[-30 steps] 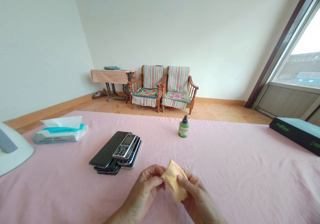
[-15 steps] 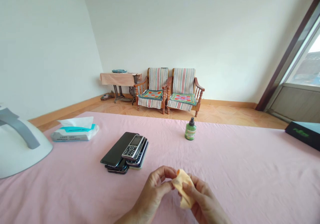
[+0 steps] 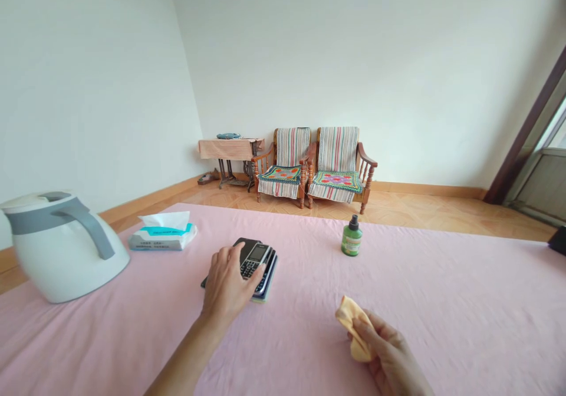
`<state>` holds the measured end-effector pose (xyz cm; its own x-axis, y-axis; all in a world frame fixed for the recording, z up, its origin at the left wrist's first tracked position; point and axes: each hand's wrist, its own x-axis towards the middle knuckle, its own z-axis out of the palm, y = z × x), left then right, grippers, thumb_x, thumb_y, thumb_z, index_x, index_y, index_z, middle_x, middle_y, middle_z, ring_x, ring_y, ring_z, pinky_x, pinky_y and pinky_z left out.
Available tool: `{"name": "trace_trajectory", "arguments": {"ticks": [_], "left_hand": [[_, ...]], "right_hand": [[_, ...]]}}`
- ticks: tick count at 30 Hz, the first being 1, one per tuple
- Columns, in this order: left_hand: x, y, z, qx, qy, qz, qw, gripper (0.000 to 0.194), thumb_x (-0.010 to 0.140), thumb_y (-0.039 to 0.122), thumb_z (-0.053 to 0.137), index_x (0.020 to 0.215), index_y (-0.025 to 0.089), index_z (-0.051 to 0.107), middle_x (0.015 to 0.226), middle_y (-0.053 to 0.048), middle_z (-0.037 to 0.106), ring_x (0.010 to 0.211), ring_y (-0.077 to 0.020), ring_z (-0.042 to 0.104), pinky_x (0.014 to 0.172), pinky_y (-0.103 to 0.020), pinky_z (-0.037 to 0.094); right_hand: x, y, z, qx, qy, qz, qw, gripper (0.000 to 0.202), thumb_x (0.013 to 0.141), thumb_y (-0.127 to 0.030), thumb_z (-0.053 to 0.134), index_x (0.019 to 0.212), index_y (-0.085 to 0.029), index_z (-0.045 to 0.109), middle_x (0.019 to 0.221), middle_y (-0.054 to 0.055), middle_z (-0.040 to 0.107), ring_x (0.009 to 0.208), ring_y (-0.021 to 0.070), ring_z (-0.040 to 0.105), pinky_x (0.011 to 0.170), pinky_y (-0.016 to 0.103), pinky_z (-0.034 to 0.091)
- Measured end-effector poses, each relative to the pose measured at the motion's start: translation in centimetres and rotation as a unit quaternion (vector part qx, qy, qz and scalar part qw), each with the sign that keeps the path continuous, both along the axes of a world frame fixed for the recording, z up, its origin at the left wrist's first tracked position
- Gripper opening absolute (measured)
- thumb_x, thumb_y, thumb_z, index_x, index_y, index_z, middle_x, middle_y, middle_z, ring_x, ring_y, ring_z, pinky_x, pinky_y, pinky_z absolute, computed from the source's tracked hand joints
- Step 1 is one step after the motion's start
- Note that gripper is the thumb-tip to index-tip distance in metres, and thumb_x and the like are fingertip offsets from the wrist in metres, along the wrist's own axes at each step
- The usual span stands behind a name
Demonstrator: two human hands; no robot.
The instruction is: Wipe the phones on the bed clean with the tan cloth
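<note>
My left hand (image 3: pixel 230 284) is over the pile of phones, thumb and fingers apart on either side of a silver-and-black keypad phone (image 3: pixel 256 255). Whether the fingertips touch it I cannot tell. Beneath lie several more phones (image 3: pixel 267 284), partly hidden by the hand, among them a large black one. In my right hand (image 3: pixel 389 349) a folded pale yellow cloth (image 3: pixel 356 331) is pinched between thumb and fingers, above the pink tablecloth (image 3: pixel 300 349). Farther back stands a green bottle (image 3: pixel 351 240) with a black spray top.
A white and grey kettle (image 3: pixel 57 254) stands at the left, with a tissue pack (image 3: pixel 161 237) beside it. At the right edge is part of a black box (image 3: pixel 559 240). Beyond the table are two wooden armchairs (image 3: pixel 338 160) and a small cloth-covered stand (image 3: pixel 227 149).
My left hand has let go of the yellow cloth and moved left and forward over the phones. My right hand keeps the cloth, now farther right. The view has turned left.
</note>
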<state>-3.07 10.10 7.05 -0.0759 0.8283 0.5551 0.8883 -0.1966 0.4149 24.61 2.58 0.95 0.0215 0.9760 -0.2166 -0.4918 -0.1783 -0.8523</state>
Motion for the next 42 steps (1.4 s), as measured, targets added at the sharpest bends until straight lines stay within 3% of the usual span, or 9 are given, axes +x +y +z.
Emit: {"name": "trace_trajectory", "arguments": {"ticks": [7, 13, 16, 18, 21, 25, 28, 35, 42], "left_hand": [[-0.5, 0.9, -1.7, -0.055, 0.053, 0.017, 0.997, 0.047, 0.079, 0.041, 0.056, 0.112, 0.008, 0.059, 0.095, -0.012, 0.059, 0.097, -0.0306, 0.055, 0.086, -0.043, 0.045], [0.4, 0.1, -0.8, -0.017, 0.061, 0.004, 0.998, 0.043, 0.086, 0.032, 0.045, 0.118, 0.005, 0.055, 0.097, -0.014, 0.054, 0.096, -0.0306, 0.054, 0.088, -0.045, 0.044], [2.7, -1.4, -0.6, 0.009, 0.053, -0.045, 0.998, 0.043, 0.089, 0.033, 0.044, 0.125, 0.011, 0.049, 0.102, -0.012, 0.053, 0.099, -0.0281, 0.053, 0.089, -0.041, 0.045], [4.7, -2.5, -1.0, 0.018, 0.022, -0.127, 0.992, 0.04, 0.089, 0.029, 0.044, 0.127, 0.016, 0.048, 0.103, -0.011, 0.054, 0.1, -0.0274, 0.054, 0.089, -0.042, 0.045], [7.1, -3.9, -2.5, -0.026, 0.007, -0.189, 0.982, 0.039, 0.087, 0.029, 0.048, 0.124, 0.018, 0.052, 0.104, -0.012, 0.057, 0.102, -0.0288, 0.055, 0.09, -0.043, 0.045], [8.6, -4.8, -4.8, -0.077, 0.015, -0.202, 0.976, 0.046, 0.083, 0.032, 0.054, 0.125, 0.014, 0.055, 0.107, -0.015, 0.06, 0.103, -0.0324, 0.056, 0.092, -0.047, 0.045], [9.1, -5.3, -5.7, -0.126, 0.012, -0.203, 0.971, 0.056, 0.077, 0.031, 0.06, 0.13, 0.015, 0.052, 0.118, -0.017, 0.058, 0.111, -0.0351, 0.054, 0.096, -0.048, 0.043], [10.0, -6.5, -5.2, -0.231, -0.09, -0.263, 0.932, 0.078, 0.064, 0.021, 0.069, 0.137, 0.021, 0.043, 0.123, -0.013, 0.051, 0.112, -0.0297, 0.054, 0.096, -0.038, 0.044], [10.0, -6.7, -5.1, -0.28, -0.149, -0.297, 0.901, 0.095, 0.048, 0.012, 0.079, 0.136, 0.023, 0.044, 0.123, -0.01, 0.046, 0.113, -0.0299, 0.05, 0.099, -0.037, 0.041]], "right_hand": [[-0.1, 0.3, -0.3, 0.005, -0.012, 0.025, 1.0, 0.039, 0.061, -0.048, 0.081, 0.079, -0.014, 0.073, 0.062, 0.001, 0.057, 0.055, 0.0087, 0.044, 0.051, 0.018, 0.035], [-0.1, 0.4, -0.7, 0.004, -0.013, 0.014, 1.0, 0.039, 0.057, -0.049, 0.082, 0.074, -0.015, 0.073, 0.061, 0.001, 0.058, 0.054, 0.0093, 0.046, 0.05, 0.019, 0.036], [0.0, 0.4, -0.3, 0.005, -0.006, -0.004, 1.0, 0.038, 0.058, -0.047, 0.082, 0.077, -0.015, 0.073, 0.061, 0.001, 0.058, 0.054, 0.0093, 0.047, 0.051, 0.019, 0.037], [0.2, 0.5, 0.0, 0.018, -0.003, -0.032, 0.999, 0.037, 0.059, -0.046, 0.082, 0.075, -0.015, 0.073, 0.062, 0.001, 0.058, 0.055, 0.0097, 0.048, 0.052, 0.019, 0.038], [0.9, 0.8, 0.4, 0.042, -0.003, -0.073, 0.996, 0.036, 0.06, -0.045, 0.081, 0.077, -0.014, 0.073, 0.064, 0.001, 0.06, 0.057, 0.0104, 0.048, 0.052, 0.02, 0.037], [2.0, 1.2, 0.1, 0.049, -0.013, -0.09, 0.995, 0.035, 0.063, -0.045, 0.079, 0.08, -0.014, 0.073, 0.065, 0.0, 0.061, 0.057, 0.0098, 0.047, 0.052, 0.019, 0.035], [2.4, 1.4, -0.2, 0.054, -0.034, -0.083, 0.994, 0.035, 0.066, -0.046, 0.077, 0.082, -0.015, 0.073, 0.067, 0.0, 0.062, 0.059, 0.0107, 0.048, 0.054, 0.02, 0.036], [2.7, 1.5, -0.4, 0.058, -0.112, -0.099, 0.987, 0.041, 0.068, -0.05, 0.073, 0.088, -0.014, 0.071, 0.072, 0.001, 0.064, 0.061, 0.0129, 0.05, 0.055, 0.022, 0.035], [2.3, 1.4, -0.3, 0.043, -0.105, -0.099, 0.989, 0.039, 0.068, -0.05, 0.073, 0.084, -0.014, 0.071, 0.064, -0.001, 0.06, 0.056, 0.0113, 0.048, 0.052, 0.021, 0.034]]}}
